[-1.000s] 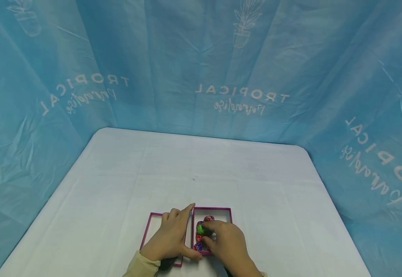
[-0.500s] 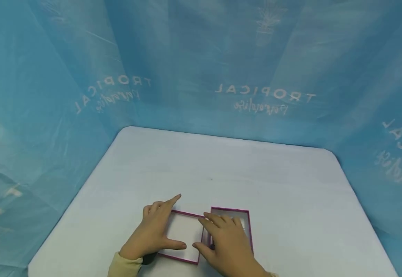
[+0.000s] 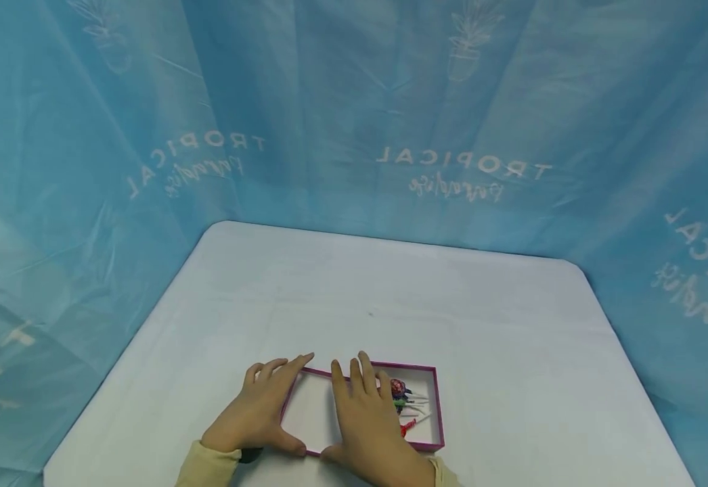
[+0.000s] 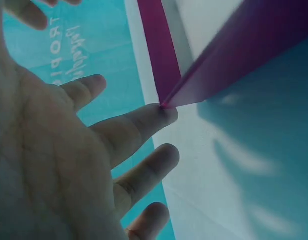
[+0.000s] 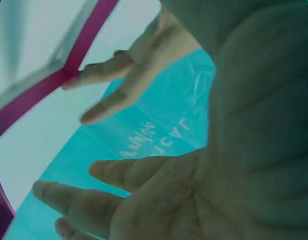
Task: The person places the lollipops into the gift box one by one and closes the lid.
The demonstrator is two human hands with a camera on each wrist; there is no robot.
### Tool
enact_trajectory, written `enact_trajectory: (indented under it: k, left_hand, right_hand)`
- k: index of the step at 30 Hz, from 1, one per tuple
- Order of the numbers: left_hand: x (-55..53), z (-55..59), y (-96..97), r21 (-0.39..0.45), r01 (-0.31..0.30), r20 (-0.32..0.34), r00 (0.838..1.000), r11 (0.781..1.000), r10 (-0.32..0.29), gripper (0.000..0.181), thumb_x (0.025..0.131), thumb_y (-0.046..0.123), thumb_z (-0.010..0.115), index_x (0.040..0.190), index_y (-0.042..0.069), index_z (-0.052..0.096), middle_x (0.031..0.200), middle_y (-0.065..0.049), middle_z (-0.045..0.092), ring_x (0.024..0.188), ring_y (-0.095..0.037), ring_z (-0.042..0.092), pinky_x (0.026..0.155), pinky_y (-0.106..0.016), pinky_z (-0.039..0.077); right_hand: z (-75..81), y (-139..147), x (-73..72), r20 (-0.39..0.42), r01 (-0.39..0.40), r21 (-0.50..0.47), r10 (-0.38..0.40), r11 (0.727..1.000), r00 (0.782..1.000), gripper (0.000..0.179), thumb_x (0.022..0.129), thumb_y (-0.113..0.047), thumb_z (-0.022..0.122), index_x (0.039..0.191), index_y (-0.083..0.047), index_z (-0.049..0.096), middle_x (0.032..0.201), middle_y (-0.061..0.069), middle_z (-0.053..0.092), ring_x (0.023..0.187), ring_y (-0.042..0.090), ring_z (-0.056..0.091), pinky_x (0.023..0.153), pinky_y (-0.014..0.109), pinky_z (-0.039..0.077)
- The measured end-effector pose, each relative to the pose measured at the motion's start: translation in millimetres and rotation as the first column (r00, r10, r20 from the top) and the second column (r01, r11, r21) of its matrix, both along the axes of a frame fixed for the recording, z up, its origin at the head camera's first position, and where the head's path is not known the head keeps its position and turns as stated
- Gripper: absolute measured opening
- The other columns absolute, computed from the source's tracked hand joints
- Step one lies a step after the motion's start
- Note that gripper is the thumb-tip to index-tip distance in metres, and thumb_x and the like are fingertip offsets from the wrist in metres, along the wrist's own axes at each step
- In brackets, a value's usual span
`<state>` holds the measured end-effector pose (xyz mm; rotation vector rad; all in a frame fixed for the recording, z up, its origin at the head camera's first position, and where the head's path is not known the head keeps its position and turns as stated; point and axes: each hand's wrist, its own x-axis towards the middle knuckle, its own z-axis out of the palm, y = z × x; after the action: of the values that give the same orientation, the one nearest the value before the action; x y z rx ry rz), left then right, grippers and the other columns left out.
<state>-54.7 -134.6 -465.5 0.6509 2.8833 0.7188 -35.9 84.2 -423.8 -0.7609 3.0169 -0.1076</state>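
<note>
In the head view, my left hand (image 3: 253,414) spreads along the left side of a shallow white box with a magenta rim (image 3: 314,411). Its thumb is at the near edge; in the left wrist view a nearly straight finger (image 4: 139,125) touches the corner of the magenta wall (image 4: 264,55). My right hand (image 3: 363,426), fingers extended, lies over this box's right side. A second magenta-rimmed box (image 3: 409,367) adjoins on the right, holding several lollipops (image 3: 398,388) with white sticks, partly hidden by that hand. In the right wrist view the palm (image 5: 184,200) faces the camera, holding nothing.
The boxes stand near the front of a table with a white cloth (image 3: 384,291). Blue curtains (image 3: 342,101) with white lettering hang behind the table and at both sides.
My right hand has left the lollipops and moved left onto the left box, its fingers now straight. My left hand has shifted to that box's left side. The head view has turned slightly.
</note>
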Motion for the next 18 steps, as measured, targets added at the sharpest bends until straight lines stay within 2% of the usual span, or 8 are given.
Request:
enact_trajectory:
  k: [7, 12, 18]
  left_hand:
    - [-2.9, -2.1, 0.5, -0.025, 0.020, -0.021, 1.000, 0.999, -0.021, 0.149, 0.037, 0.063, 0.095, 0.160, 0.023, 0.022, 0.154, -0.005, 0.044, 0.136, -0.032, 0.039, 0.105, -0.058, 0.022]
    - [-1.1, -5.5, 0.8, -0.051, 0.014, -0.023, 1.000, 0.999, -0.015, 0.148, 0.037, 0.060, 0.097, 0.159, 0.022, 0.023, 0.155, -0.007, 0.043, 0.136, -0.032, 0.039, 0.106, -0.058, 0.023]
    - [1.0, -5.2, 1.8, -0.040, 0.006, -0.030, 1.000, 0.999, -0.007, 0.142, 0.038, 0.056, 0.097, 0.156, 0.019, 0.029, 0.151, -0.006, 0.047, 0.134, -0.032, 0.039, 0.105, -0.058, 0.023]
  right_hand:
    - [-13.2, -5.3, -6.1, -0.013, 0.014, 0.049, -0.013, 0.999, 1.000, 0.136, 0.049, -0.069, 0.090, 0.154, -0.004, 0.034, 0.147, 0.027, 0.048, 0.146, 0.042, 0.032, 0.109, 0.058, 0.033]
    - [-17.9, -5.5, -7.9, -0.003, 0.015, 0.059, -0.015, 0.998, 1.000, 0.141, 0.043, -0.072, 0.090, 0.154, -0.004, 0.034, 0.144, 0.027, 0.051, 0.143, 0.042, 0.036, 0.109, 0.058, 0.033]
    - [-21.7, -6.5, -8.2, 0.087, 0.042, 0.086, -0.050, 0.995, 0.995, 0.147, 0.036, -0.068, 0.094, 0.155, -0.008, 0.033, 0.145, 0.025, 0.051, 0.144, 0.040, 0.036, 0.114, 0.058, 0.027]
